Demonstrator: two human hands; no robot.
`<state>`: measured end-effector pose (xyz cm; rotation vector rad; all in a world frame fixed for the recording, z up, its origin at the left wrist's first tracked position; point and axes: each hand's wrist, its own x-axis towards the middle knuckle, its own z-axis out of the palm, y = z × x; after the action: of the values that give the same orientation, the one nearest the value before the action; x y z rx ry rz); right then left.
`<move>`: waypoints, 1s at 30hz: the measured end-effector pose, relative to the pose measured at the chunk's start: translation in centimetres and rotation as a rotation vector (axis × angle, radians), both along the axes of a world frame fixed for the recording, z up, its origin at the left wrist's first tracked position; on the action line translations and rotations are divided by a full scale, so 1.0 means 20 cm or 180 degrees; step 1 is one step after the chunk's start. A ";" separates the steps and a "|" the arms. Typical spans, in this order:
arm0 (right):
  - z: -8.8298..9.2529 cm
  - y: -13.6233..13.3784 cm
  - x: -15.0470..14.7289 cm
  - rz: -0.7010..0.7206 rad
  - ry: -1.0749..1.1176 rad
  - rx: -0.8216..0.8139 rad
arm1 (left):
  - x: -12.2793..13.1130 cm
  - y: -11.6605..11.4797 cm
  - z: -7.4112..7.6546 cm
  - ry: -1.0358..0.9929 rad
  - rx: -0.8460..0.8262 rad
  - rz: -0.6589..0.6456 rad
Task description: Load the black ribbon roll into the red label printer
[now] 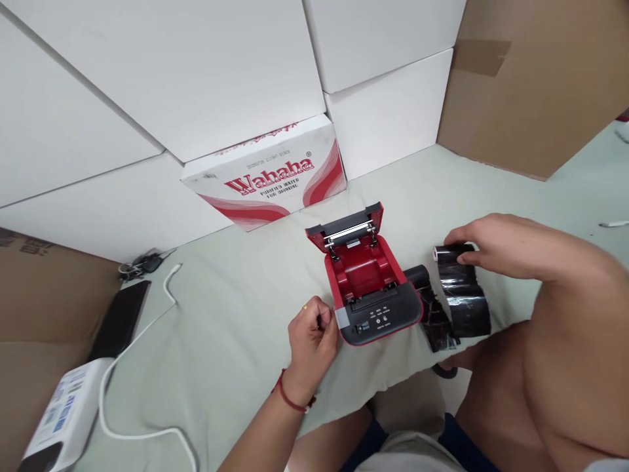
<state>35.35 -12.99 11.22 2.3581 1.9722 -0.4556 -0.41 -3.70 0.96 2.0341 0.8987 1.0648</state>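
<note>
A small red and black printer [366, 282] lies on the pale cloth with its lid open and its red paper bay empty. My left hand [312, 341] rests against the printer's front left corner, fingers curled, with nothing visible in them. My right hand [506, 246] is closed on a paper roll wrapped in black film [455, 255], held just right of the printer. The black film [466, 305] trails down from the roll onto the cloth. A second piece of crumpled black film [432, 308] lies between the roll and the printer.
A Wahaha water carton [270, 174] and white boxes [162, 72] stand behind the printer. A brown carton [531, 85] is at the back right. Keys [142, 264], a dark phone [120, 318], a white cable [132, 354] and a white box [63, 413] lie at the left.
</note>
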 end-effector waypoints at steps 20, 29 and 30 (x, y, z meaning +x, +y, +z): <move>0.22 -0.09 -0.16 0.1343 0.1992 -0.0561 | -0.01 -0.02 0.02 -0.0197 0.0268 0.0028; 0.14 0.18 -0.59 0.1157 0.0719 0.0544 | -0.02 -0.07 0.03 -0.0317 0.1845 -0.0207; 0.13 0.21 -0.63 0.1080 0.0473 0.0436 | -0.02 -0.08 0.03 -0.0212 0.1902 -0.0228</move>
<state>22.75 -8.87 13.79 2.0459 2.4828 -0.5010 -0.76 -5.38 1.63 2.4622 0.4988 1.4781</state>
